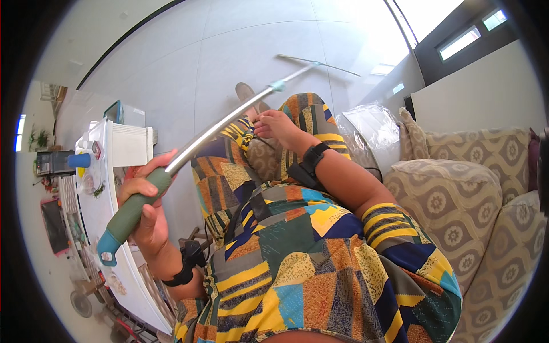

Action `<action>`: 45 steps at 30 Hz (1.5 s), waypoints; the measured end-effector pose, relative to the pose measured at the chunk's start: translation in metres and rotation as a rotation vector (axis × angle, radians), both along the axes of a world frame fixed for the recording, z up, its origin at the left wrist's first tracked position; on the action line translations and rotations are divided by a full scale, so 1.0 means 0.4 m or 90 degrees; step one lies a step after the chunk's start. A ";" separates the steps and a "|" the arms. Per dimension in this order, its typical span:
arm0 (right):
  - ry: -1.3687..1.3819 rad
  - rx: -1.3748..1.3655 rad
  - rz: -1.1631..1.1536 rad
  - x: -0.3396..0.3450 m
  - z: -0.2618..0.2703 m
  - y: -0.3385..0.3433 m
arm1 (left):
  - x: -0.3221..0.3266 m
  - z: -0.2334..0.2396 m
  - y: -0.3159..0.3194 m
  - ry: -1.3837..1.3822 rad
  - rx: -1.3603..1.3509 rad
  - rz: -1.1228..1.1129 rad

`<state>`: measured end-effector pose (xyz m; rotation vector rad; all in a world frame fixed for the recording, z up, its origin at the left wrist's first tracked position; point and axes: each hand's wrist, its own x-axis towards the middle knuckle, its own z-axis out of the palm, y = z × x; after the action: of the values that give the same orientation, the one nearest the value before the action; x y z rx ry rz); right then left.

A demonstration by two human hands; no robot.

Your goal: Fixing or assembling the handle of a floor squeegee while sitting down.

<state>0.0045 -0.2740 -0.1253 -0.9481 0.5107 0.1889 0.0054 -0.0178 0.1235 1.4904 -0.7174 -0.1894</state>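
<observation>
My left hand [148, 201] is wrapped around the green grip [139, 203] of a long-handled floor tool. Its silver metal pole [223, 122] slants away to the upper right through a pale teal collar [278, 85]. The wide, thin head [339, 68] lies at floor level; whether it is a squeegee or a flat mop is unclear. Over my lap, near the knees, hovers my right hand [279, 128] with its fingers bent; what lies between the fingertips is hidden. Each wrist has a black strap with a small device on it.
To my left stands a long white table [101, 201] bearing a blue cup [79, 161] and small items. Patterned sofa cushions [446, 214] are at my right, beside a plastic-wrapped object [369, 133]. Ahead spreads a pale tiled floor [257, 43]; a sandaled foot [246, 92] rests there.
</observation>
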 end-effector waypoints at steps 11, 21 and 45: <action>-0.086 0.060 -0.016 0.001 -0.061 -0.004 | -0.005 -0.026 -0.140 0.008 0.004 -0.237; -0.006 -0.012 0.028 0.002 -0.010 -0.004 | 0.029 -0.030 -0.102 -0.093 -0.049 -0.009; 0.002 -0.002 0.023 0.005 0.005 0.012 | 0.084 -0.144 0.008 -0.206 0.119 0.148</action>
<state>0.0063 -0.2691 -0.1235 -0.9610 0.4976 0.2228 0.0390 -0.0148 0.0660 1.7928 -0.7910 0.1715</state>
